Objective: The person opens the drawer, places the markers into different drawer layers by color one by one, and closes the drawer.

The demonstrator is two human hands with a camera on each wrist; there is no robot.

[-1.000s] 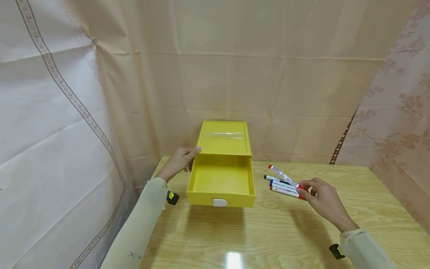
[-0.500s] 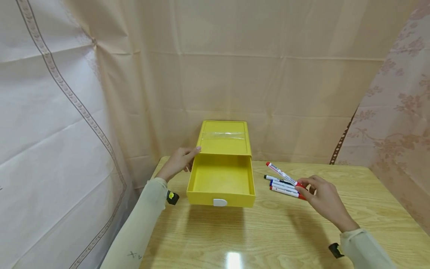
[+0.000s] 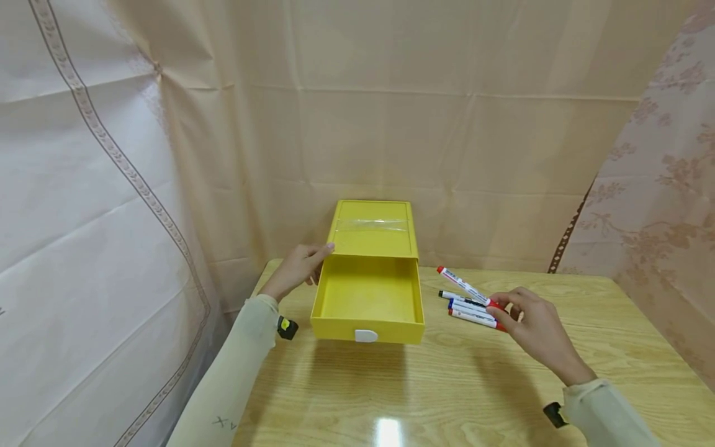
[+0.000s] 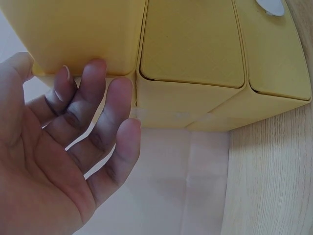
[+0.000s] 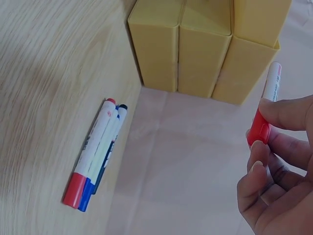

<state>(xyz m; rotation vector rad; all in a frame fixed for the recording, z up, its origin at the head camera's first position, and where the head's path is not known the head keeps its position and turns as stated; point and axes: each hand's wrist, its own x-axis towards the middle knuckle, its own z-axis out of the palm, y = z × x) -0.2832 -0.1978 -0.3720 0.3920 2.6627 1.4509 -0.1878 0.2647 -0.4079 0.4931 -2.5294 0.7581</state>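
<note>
A yellow drawer cabinet (image 3: 373, 230) stands at the back of the table, its top drawer (image 3: 365, 332) pulled out. My left hand (image 3: 296, 268) rests against the cabinet's left side, thumb at its top edge. In the left wrist view the left fingers (image 4: 117, 107) are loosely bent by the pulled-out drawer. My right hand (image 3: 533, 326) pinches a marker (image 3: 466, 287) by its red cap, the other end tilted up toward the cabinet. Below it, three markers lie side by side: one red (image 5: 93, 147), one blue (image 5: 84, 198) and one black (image 5: 122, 110).
Two lower drawers of the cabinet (image 4: 193, 39) are closed. Clear tape (image 3: 373, 225) crosses the cabinet's top. The wooden table (image 3: 463, 385) ends at a beige curtain (image 3: 475, 155) behind, with a pale curtain (image 3: 95, 217) on the left.
My right hand has lifted the marker slightly and shifted it a little left toward the drawer. The left hand, the cabinet and the three markers on the table stay put.
</note>
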